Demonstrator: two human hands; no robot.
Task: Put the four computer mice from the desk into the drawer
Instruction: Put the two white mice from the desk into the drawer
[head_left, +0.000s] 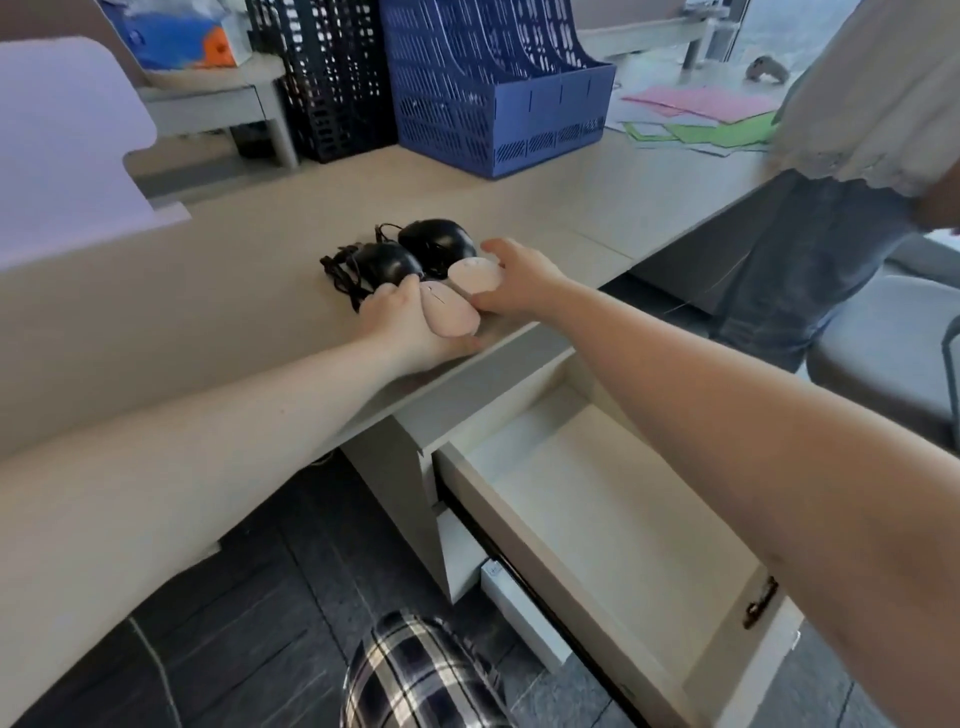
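Note:
Four mice lie bunched near the desk's front edge. Two are black and corded: one black mouse (385, 262) on the left, another black mouse (437, 243) behind it, with tangled cords (340, 270). My left hand (410, 327) grips a pale pink mouse (448, 314) between thumb and fingers. My right hand (517, 278) holds a second pale pink mouse (474, 274) by its end. Below the desk edge, the white drawer (597, 514) stands pulled out and holds nothing.
A blue file rack (498, 83) and a black mesh rack (332, 78) stand at the back of the desk (218, 291). Coloured papers (701, 119) lie at the far right. Another person (841, 171) stands beside the desk's right end, near a grey chair (893, 343).

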